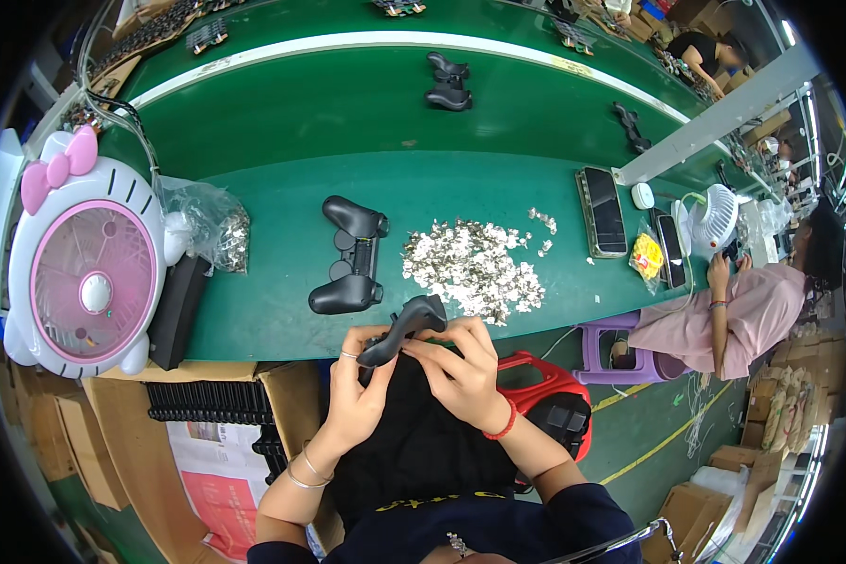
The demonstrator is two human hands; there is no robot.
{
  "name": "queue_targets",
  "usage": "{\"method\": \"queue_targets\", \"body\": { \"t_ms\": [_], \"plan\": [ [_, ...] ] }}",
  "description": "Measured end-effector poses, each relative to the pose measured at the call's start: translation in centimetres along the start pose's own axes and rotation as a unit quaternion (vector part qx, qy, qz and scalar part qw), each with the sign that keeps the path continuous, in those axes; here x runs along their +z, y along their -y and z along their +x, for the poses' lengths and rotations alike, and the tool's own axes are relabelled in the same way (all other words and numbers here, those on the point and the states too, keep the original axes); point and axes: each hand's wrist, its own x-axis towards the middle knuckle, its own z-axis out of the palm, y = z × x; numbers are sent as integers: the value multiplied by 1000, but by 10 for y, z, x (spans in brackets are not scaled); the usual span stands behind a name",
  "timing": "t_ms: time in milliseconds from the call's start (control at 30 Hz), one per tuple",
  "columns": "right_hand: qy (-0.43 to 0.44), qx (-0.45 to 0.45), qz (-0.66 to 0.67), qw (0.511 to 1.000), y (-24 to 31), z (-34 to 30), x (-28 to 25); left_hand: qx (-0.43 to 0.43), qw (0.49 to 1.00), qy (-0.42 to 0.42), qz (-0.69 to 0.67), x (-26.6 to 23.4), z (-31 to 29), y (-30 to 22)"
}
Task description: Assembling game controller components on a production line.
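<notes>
Two bare hands meet at the near edge of a green worktable, a black controller piece (406, 331) raised between them. Its long axis slants from the left hand (359, 399) at lower left to the right hand (468, 376) at upper right. The left hand is half closed, thumb and fingers around the lower end; the right hand is loosely bent, its thumb and forefinger drawn close together against the underside near the middle. Both are about equally near the piece, which sits just ahead of the wrists.

Just beyond lies a loose heap of small silvery parts (475, 268), straight ahead and slightly right, closer to the right hand. Ahead and left, closer to the left hand, a whole black controller (352, 254) rests on the green table (277, 282), its long axis pointing away from the person. Farther off, another dark controller (448, 83) lies across the raised green strip.

The held piece shows nearly edge-on, so its inner side is hidden, and whether it is a full controller or a shell cannot be told. Fingers cover its near end; anything tiny pinched in the right fingertips is too small to make out. At far right, a co-worker in pink (761, 315) is partly blurred.
</notes>
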Motion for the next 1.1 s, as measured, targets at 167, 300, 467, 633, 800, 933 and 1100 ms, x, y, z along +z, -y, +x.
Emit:
{"method": "queue_targets", "body": {
  "t_ms": [167, 300, 467, 633, 800, 933, 1100],
  "plan": [
    [-2, -43, -69, 997, 2, -4, -2, -27, 998, -7, -51, 4, 1, -2],
    [-10, -48, -94, 994, 3, -8, -1, -41, 997, -28, -53, 10, -3, -5],
    [-10, -36, -100, 994, 6, -5, -1, -35, 998, -28, -36, 12, -6, -1],
    [-39, -45, -94, 994, 1, -11, 1, -31, 998, -37, -50, 13, -6, -6],
    [-27, -63, -102, 992, 0, -10, -2, -40, 999, -2, -28, 6, -2, -19],
    [-15, -77, -92, 993, -1, -14, -7, -4, 995, 90, -32, -5, 4, -10],
    [7, -73, -46, 996, -3, -16, -9, 9, 995, 64, -77, -2, 5, -12]
  ]
}}
